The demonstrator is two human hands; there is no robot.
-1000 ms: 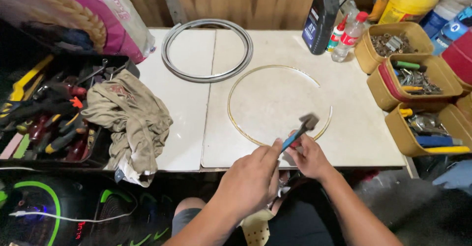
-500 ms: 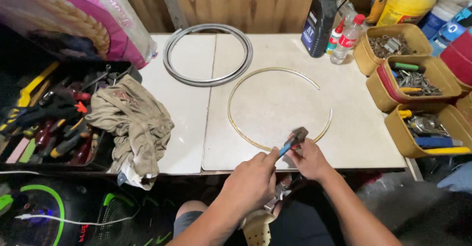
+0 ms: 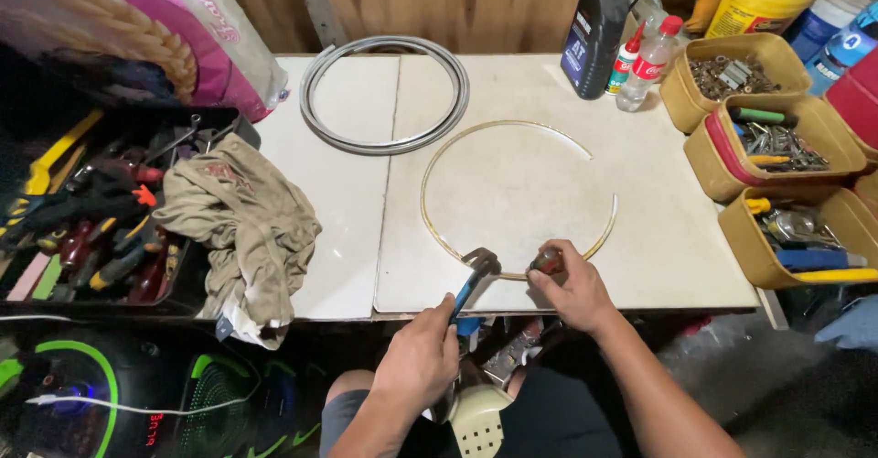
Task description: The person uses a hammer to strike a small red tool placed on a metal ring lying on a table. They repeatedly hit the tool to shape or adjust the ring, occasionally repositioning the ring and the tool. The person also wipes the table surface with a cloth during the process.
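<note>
Head view: left hand point(image 3: 419, 359) clamped on blue-handled pliers point(image 3: 472, 280), right hand point(image 3: 569, 289) pinching a small dark piece point(image 3: 547, 260), both at the gold ring point(image 3: 439, 229) on the white table point(image 3: 640, 238). Black bottle point(image 3: 594, 32) stands behind, pink sack point(image 3: 137, 28) cut off top-left; the pinched piece is hard to identify.

Blue-handled pliers point(image 3: 471, 284); brass-yellow ring point(image 3: 512, 197); grey hoop point(image 3: 384, 92); beige rag point(image 3: 242, 225).

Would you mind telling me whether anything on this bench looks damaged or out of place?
The thin brass-coloured ring on the white table is not closed: a gap shows at its upper right. A crumpled rag hangs over the table's front edge beside the tool tray.
</note>
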